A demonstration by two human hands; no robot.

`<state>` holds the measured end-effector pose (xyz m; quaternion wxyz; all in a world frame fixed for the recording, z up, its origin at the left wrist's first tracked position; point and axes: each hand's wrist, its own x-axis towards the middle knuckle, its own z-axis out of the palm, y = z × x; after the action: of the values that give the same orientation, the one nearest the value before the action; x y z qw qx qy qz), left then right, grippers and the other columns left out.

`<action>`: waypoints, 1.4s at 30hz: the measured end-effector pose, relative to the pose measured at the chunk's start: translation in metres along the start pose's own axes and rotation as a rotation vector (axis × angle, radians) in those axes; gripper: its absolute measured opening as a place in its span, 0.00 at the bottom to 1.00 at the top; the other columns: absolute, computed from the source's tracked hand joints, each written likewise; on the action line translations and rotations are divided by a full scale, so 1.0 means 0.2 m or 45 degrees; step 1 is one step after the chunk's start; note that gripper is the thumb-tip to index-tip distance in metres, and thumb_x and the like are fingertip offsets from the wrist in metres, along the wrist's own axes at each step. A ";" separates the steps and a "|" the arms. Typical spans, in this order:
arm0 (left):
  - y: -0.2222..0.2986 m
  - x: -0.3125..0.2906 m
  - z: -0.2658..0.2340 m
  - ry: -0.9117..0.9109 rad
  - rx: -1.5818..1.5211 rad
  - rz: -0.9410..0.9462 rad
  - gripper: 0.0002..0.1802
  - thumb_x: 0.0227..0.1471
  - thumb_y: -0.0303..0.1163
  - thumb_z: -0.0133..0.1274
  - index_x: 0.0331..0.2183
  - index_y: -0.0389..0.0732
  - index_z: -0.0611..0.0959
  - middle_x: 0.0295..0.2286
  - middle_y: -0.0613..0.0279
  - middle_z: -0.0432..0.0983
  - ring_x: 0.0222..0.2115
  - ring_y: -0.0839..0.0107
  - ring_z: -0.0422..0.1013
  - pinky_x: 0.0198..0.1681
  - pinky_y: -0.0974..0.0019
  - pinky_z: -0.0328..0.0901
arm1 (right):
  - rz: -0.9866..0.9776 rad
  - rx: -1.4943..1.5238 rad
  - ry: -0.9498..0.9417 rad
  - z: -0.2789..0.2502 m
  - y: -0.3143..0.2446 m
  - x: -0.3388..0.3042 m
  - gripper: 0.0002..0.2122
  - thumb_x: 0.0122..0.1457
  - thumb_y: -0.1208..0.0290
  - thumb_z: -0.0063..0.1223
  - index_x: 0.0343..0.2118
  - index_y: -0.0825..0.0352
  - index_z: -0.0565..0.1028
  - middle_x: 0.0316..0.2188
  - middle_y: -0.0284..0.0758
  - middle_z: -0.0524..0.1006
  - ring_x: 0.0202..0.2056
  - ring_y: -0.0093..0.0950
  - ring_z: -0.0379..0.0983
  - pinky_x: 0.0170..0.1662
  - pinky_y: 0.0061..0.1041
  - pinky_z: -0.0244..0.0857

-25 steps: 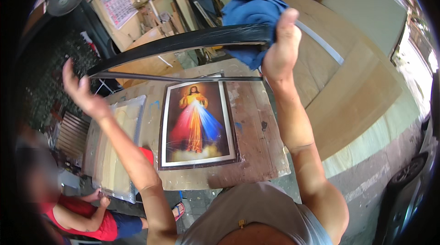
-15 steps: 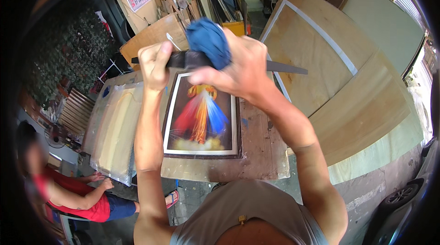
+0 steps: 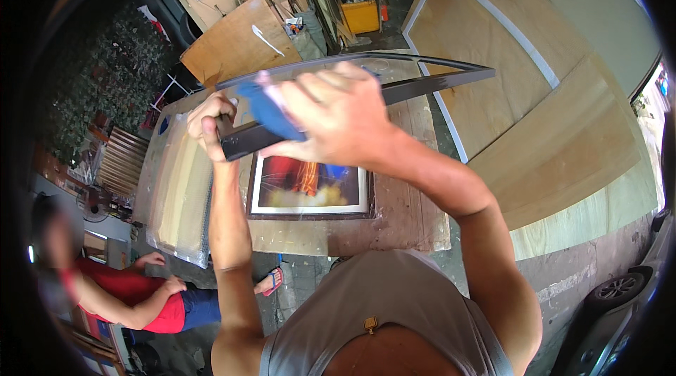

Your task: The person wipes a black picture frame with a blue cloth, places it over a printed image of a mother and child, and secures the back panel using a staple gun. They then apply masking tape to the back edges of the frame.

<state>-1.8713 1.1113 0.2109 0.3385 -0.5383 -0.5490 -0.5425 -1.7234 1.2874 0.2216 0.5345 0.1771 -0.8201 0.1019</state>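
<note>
A dark picture frame (image 3: 440, 84) is held up above the table, tilted, with its open middle showing. My left hand (image 3: 209, 124) is closed around its near left corner. In my right hand (image 3: 338, 117) is a bunched blue cloth (image 3: 267, 110), pressed against the frame's near side close to that corner; the hand is slightly blurred. Beneath the frame, a picture with a white border (image 3: 310, 208) and dark outer edge lies on the table, showing red, orange and blue rays. Its upper part is hidden by the frame and my hands.
Left on the worn table (image 3: 412, 214) lies a bubble-wrapped flat pack (image 3: 179, 200). Large plywood sheets (image 3: 507, 122) stand at the right. A seated person in a red top (image 3: 141, 298) is at the lower left. Behind the table are a wooden board (image 3: 236, 41) and a yellow box (image 3: 360, 17).
The frame has turned from nearly edge-on to showing its opening. Both hands have come lower and to the left, and the cloth now lies nearer the frame's left corner.
</note>
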 end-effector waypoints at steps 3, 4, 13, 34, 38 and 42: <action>-0.14 -0.05 -0.41 0.068 -0.163 0.011 0.39 0.54 0.63 0.33 0.12 0.36 0.66 0.11 0.66 0.56 0.14 0.72 0.52 0.19 0.66 0.44 | 0.098 0.075 -0.024 -0.07 0.37 -0.24 0.32 0.30 0.57 0.70 0.43 0.60 0.73 0.26 0.33 0.78 0.26 0.35 0.75 0.34 0.35 0.66; -0.17 -0.05 -0.56 0.022 -0.306 0.037 0.39 0.54 0.63 0.33 0.12 0.37 0.66 0.11 0.65 0.56 0.14 0.71 0.52 0.19 0.66 0.43 | 0.153 -0.043 -0.044 -0.11 0.59 -0.39 0.32 0.26 0.66 0.71 0.42 0.60 0.74 0.28 0.34 0.79 0.28 0.36 0.75 0.34 0.34 0.67; -0.27 0.18 -1.38 0.247 -0.615 -0.473 0.25 0.49 0.53 0.35 0.15 0.44 0.67 0.18 0.63 0.64 0.25 0.66 0.60 0.37 0.60 0.58 | 0.544 0.049 -0.167 -0.32 0.67 -0.66 0.24 0.28 0.68 0.73 0.34 0.63 0.78 0.31 0.35 0.80 0.29 0.34 0.76 0.37 0.28 0.69; 0.13 0.35 0.32 1.073 -1.526 -1.081 0.20 0.57 0.54 0.46 0.31 0.49 0.62 0.16 0.73 0.57 0.11 0.82 0.52 0.12 0.75 0.49 | 1.005 0.443 0.018 -0.30 0.29 -0.58 0.30 0.45 0.50 0.65 0.43 0.72 0.73 0.32 0.39 0.78 0.30 0.29 0.76 0.33 0.25 0.68; 0.06 0.42 0.31 1.057 -1.576 -1.019 0.19 0.58 0.53 0.44 0.31 0.49 0.62 0.15 0.73 0.56 0.11 0.82 0.51 0.12 0.75 0.48 | 1.512 1.454 0.780 -0.16 0.41 -0.75 0.35 0.53 0.39 0.50 0.46 0.74 0.69 0.34 0.39 0.76 0.30 0.29 0.75 0.33 0.24 0.69; 0.07 0.49 0.28 0.976 -1.497 -1.018 0.19 0.58 0.53 0.43 0.30 0.48 0.62 0.15 0.73 0.57 0.11 0.82 0.51 0.12 0.75 0.48 | 1.329 1.399 0.947 0.09 0.37 -0.72 0.36 0.50 0.38 0.52 0.44 0.75 0.70 0.35 0.41 0.76 0.32 0.31 0.74 0.35 0.28 0.70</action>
<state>-1.8654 1.1845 0.2966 -0.0551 -0.1676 -0.1707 -0.9694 -1.7153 1.3756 0.0850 0.4919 -0.0350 -0.4013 0.7719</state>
